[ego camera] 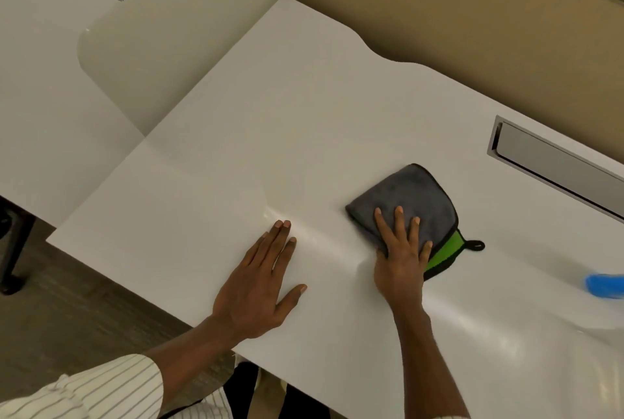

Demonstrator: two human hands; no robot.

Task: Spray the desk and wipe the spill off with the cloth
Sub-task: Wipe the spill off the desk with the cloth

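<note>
Grey cloth [417,194] under right hand [401,265], fingers spread flat, left hand [256,287] fingers straight on desk [304,114]

Head-worn view (wide-angle) steeply down onto desk [304,135], close.

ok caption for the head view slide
Right hand presses a folded grey-and-green microfibre cloth on the white desk; left hand rests flat.
</note>
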